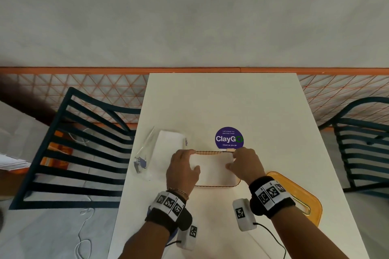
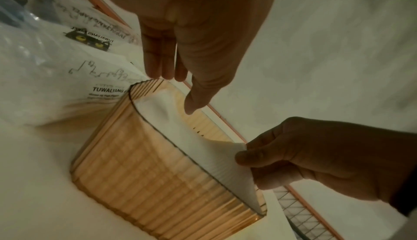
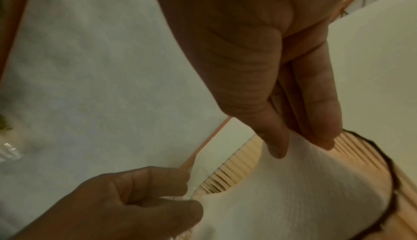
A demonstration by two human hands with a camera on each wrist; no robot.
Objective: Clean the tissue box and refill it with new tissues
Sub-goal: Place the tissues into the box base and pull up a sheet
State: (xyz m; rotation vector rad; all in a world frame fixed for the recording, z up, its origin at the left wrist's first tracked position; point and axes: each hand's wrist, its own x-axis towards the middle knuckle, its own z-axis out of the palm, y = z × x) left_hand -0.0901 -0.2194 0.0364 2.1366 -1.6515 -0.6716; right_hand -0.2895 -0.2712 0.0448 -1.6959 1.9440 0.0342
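Lowering a white tissue stack into the amber ribbed tissue box looks like the step in hand. Head view: the box sits mid-bench, toward the near edge, w/ the left hand on the stack's left end and the right hand on its right end, thumbs over the top. The stack nearly fills the opening, so little slack at the rim; a skewed drop could catch a corner and crumple the sheets. Opened tissue pack lies just left of the box, amber lid near-right, partly under the right forearm; an elbow swing could knock it off the bench edge, which is close on that side. Purple sticker beyond the box; far half of the bench gives open room. Chairs both sides, apart from the bench.

Left wrist view: left hand has fingers straight, tips at the box rim corner, thumb pressing the tissues down, so extended, not clasping. Right hand pinches the stack's end, still proud of the rim. Risk: uneven push, one end sinks, other end jams or top sheets fold. Pack touches the box's side.

Right wrist view: right hand pinches the tissues thumb vs fingers. Left hand looks curled here, pinching the other end, contrary to its own view; probably a light hold. Dark rim hugs the stack closely.
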